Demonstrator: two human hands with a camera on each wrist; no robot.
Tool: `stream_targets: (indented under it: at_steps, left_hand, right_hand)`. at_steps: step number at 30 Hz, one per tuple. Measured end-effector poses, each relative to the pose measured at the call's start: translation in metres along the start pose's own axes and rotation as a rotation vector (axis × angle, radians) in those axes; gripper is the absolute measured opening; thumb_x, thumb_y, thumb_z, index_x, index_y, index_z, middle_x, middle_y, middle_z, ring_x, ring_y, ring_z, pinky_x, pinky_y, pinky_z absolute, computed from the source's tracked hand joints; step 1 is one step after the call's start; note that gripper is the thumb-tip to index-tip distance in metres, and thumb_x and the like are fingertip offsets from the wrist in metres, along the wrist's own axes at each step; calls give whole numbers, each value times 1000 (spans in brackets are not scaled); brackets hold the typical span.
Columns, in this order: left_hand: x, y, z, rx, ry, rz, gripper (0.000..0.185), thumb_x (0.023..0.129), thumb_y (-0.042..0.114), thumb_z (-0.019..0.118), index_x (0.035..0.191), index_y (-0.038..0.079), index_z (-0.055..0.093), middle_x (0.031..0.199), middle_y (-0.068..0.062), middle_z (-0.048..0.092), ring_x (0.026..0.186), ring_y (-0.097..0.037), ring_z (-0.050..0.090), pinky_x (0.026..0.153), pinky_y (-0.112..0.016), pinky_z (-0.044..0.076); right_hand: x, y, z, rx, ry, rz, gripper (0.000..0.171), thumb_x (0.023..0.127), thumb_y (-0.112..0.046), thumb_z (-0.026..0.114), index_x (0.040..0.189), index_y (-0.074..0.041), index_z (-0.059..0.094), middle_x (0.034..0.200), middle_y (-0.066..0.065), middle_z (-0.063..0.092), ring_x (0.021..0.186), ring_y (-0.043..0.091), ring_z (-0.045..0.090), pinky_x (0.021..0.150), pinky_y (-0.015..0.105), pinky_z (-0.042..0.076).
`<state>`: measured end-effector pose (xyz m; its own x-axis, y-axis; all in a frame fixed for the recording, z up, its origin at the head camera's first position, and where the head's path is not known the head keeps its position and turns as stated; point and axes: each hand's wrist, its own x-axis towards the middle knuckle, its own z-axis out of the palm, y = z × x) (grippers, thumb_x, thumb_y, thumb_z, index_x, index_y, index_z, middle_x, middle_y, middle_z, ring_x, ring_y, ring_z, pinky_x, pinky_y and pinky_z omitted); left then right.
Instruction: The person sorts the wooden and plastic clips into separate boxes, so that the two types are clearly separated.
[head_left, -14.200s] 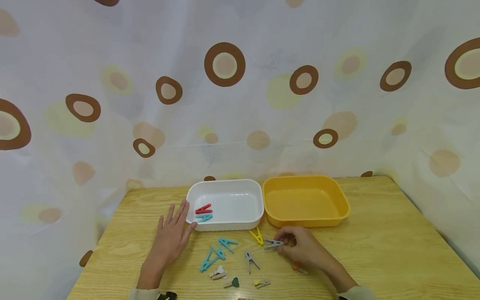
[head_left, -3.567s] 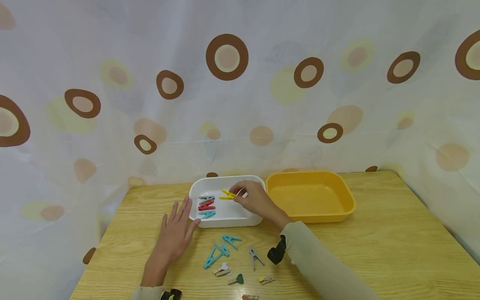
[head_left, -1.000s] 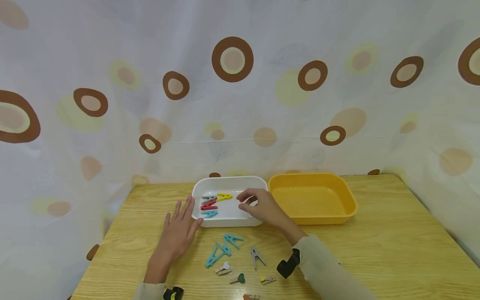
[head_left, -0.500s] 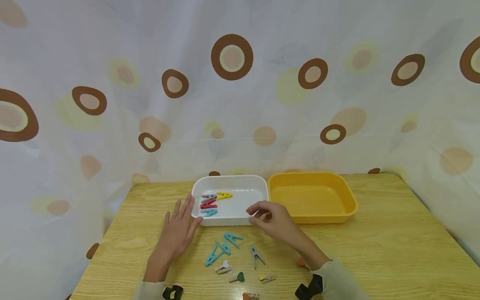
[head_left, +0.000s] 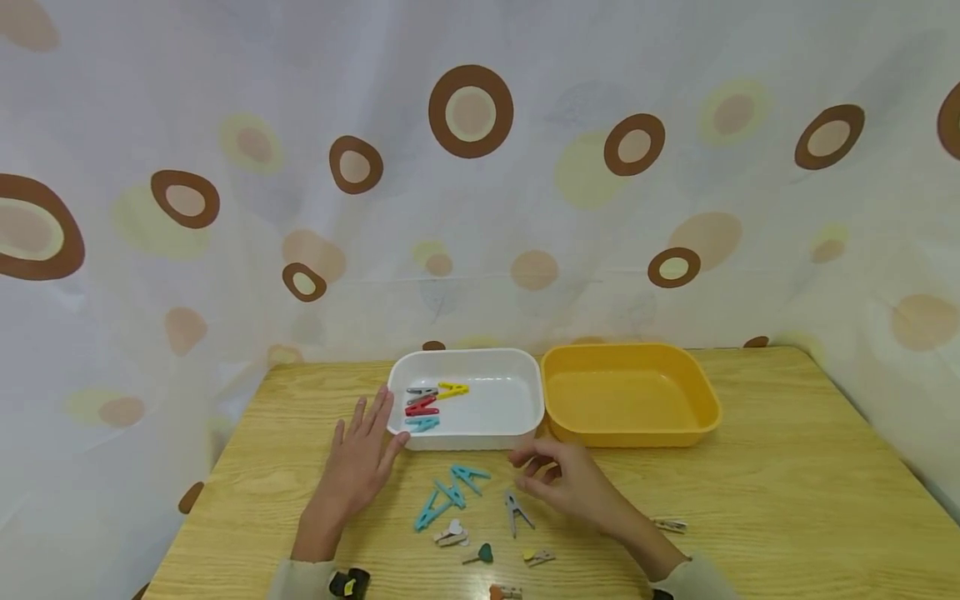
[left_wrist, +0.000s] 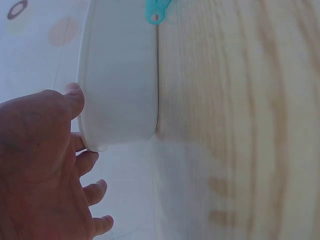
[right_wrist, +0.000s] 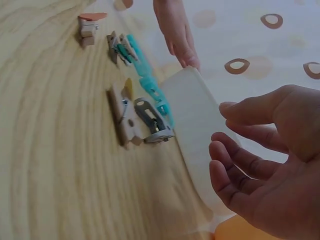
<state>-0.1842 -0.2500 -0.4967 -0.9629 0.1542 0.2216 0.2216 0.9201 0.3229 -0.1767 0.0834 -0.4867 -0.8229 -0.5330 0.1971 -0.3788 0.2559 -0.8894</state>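
Head view, right hand (head_left: 572, 487) withdrawn from white tray (head_left: 525, 417) to grey clothespin (head_left: 516, 512), both hands loose, empty

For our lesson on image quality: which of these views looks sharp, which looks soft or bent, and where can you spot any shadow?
Head view: evenly lit and sharp, the curtain bowed by a wide lens. Left wrist view: the white tray and wood grain blurred and curved, the left hand dark in shade. Right wrist view: table grain bent, the grey clothespin fairly clear, the right hand soft.
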Motion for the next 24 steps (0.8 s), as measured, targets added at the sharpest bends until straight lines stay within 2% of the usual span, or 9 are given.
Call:
stream_targets:
  at_steps: [9,17,24]
  left_hand:
    - [0,3,-3,-1,-10,-2,71,109,42,47,163,4,22,170,-11,20,154,-43,18,117,-72,15]
    - [0,5,-3,-4,-7,4,70,109,41,47,163,3,23,169,-12,20,154,-43,17,116,-72,16]
    - [1,3,-2,4,-9,-1,71,109,42,46,163,4,22,170,-11,19,154,-43,16,116,-72,15]
  right_hand:
    - [-6,12,3,40,-108,34,35,91,-8,77,124,1,67,118,17,67,99,33,65,79,29,58]
    - [-10,22,6,-59,-179,36,47,87,-18,82,130,-5,66,122,4,66,102,23,60,82,29,51]
    - [-10,22,8,-102,-210,1,49,86,-18,84,130,-7,66,125,1,62,108,20,60,97,33,51]
